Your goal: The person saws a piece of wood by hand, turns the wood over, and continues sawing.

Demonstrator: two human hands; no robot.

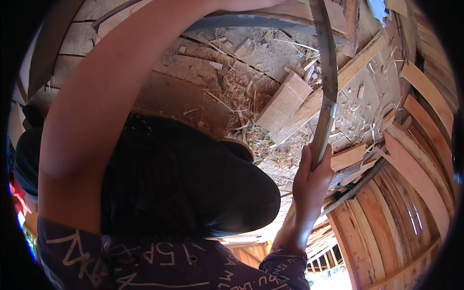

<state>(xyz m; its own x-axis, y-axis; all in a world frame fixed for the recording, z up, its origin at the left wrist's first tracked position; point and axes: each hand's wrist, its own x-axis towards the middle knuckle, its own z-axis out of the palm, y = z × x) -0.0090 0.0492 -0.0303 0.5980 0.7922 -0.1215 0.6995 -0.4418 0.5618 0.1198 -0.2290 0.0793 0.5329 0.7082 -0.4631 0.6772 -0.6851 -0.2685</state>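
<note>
My right hand (313,176) is wrapped round the lower end of a long, narrow handsaw (328,72). Its thin metal blade rises to the top edge of the view, with small teeth along the left side near the top. There the blade passes beside a wooden board (333,17), but whether it touches the wood I cannot tell. My left arm (116,92) stretches up across the left side. At the top edge my left hand (253,4) lies by the board, its fingers mostly cut off by the frame.
Below lies a plank floor (193,72) strewn with wood shavings (239,99) and offcuts. A wooden block (286,101) rests near a long batten (360,63). Curved boards (430,96) and a slatted wooden wall (382,222) stand at right. My bent knee (251,193) fills the middle.
</note>
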